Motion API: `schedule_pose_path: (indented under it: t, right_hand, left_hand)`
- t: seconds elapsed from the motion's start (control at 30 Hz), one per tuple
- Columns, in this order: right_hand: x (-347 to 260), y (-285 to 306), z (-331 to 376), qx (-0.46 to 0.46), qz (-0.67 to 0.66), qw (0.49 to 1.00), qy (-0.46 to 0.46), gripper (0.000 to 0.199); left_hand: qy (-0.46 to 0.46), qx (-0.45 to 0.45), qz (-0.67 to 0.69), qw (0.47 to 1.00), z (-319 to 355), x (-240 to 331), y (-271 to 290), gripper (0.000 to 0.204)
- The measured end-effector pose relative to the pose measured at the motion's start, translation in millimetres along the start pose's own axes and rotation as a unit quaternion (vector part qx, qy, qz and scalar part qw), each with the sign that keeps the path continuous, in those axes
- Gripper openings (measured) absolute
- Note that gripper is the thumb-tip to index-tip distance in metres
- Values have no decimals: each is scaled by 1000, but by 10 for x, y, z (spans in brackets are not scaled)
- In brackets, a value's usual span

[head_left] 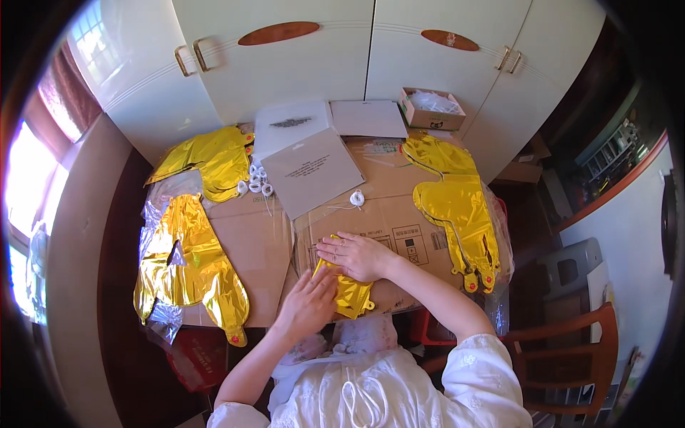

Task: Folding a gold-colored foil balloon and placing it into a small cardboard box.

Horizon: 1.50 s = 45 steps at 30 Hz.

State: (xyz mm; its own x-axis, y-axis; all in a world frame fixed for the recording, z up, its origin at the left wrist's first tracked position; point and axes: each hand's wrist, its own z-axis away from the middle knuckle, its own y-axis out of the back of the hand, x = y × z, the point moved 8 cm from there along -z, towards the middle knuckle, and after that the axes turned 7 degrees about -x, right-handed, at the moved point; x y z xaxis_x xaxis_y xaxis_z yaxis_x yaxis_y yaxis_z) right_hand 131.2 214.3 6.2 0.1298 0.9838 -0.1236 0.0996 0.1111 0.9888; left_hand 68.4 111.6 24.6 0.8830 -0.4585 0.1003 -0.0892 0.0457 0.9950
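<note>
Across the cardboard (pixel 246 250), my left hand (pixel 312 297) and right hand (pixel 359 256) lie flat, unclenched — both on the folded gold foil (pixel 352 297).

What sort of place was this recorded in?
Probably a room in a home, used as a makeshift workspace: white cabinets and a wooden chair look domestic, while flattened cardboard serves as the work surface.

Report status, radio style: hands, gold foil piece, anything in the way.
Left hand, right hand: both on gold foil piece. Foil on cardboard, near side. Nothing seen blocking; white string roll beyond right hand, apart.
</note>
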Motion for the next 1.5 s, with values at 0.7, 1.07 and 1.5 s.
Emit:
schedule_pose_path:
  t: [0.7, 1.07, 1.5]
  right_hand:
    - [-2, 31, 493, 78, -17, 964, -254, 52]
    - [-105, 14, 698, 113, 27, 916, -383, 54]
    - [-91, -14, 721, 99, 24, 922, -373, 55]
  left_hand:
    - [-50, 81, 63, 993, 197, 326, 60, 42]
    - [39, 45, 27, 998, -256, -346, 59, 58]
    - [55, -11, -26, 998, -181, -165, -185, 76]
